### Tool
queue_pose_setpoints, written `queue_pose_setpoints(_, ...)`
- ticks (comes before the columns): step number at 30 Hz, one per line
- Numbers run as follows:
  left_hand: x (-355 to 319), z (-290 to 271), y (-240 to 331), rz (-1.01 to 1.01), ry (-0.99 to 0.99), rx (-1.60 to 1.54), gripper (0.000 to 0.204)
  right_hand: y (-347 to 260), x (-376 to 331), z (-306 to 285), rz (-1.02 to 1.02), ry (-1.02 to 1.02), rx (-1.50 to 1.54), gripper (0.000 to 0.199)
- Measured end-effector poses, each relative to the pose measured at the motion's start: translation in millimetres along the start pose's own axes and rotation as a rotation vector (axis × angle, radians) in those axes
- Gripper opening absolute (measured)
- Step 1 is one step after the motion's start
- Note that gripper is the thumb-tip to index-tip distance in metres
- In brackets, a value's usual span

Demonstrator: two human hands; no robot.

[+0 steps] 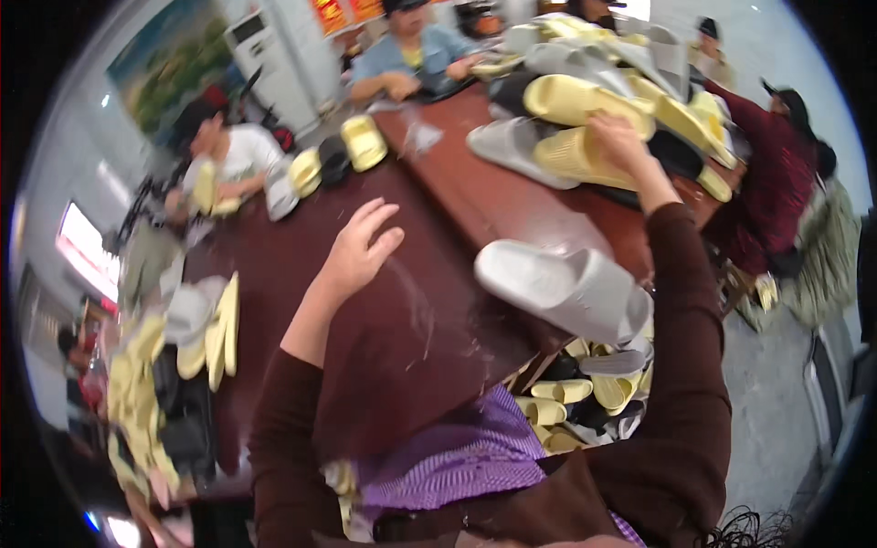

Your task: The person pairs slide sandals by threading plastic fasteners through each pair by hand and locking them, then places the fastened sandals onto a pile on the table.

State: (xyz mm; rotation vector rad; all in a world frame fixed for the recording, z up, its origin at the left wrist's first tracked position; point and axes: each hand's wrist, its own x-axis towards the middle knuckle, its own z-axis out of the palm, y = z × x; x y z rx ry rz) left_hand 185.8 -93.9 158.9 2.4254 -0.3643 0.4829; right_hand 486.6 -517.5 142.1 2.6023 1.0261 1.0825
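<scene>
**Right hand on the slipper pile, left hand open over the table**

- Right hand (pixel 619 137), upper right of centre: arm stretched out, fingers laid on a pale yellow slipper (pixel 574 153) in the heap of slippers (pixel 594 87) at the upper right of the frame. Whether the fingers close round it I cannot tell; they rest on top.
- Left hand (pixel 358 247), centre: wide, fingers spread, holding nothing, hovering above the dark red-brown table (pixel 384 320).
- Grey slipper (pixel 562 288) lies right of centre on the table's near edge, sole side up, well apart from both hands.
- Below it, lower right of centre, more yellow and grey slippers in a bin (pixel 585 393) under the table edge.
- Left edge: stack of yellow soles (pixel 215 333).
- Upper left and top: other people seated at the table, slippers before them.
</scene>
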Motion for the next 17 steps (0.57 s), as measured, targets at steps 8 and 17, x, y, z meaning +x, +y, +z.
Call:
queue_pose_setpoints(8,-151.8,-72.0,39.7,-0.237,0.255,-0.362,0.04,-12.9,-1.2,-35.0,0.187,-0.049,0.071,0.033)
queue_pose_setpoints(17,-203.3,-125.3,116.6,0.26,0.407,-0.809,0.097,-184.2,89.5,-205.2,-0.122,0.046,0.606,0.028)
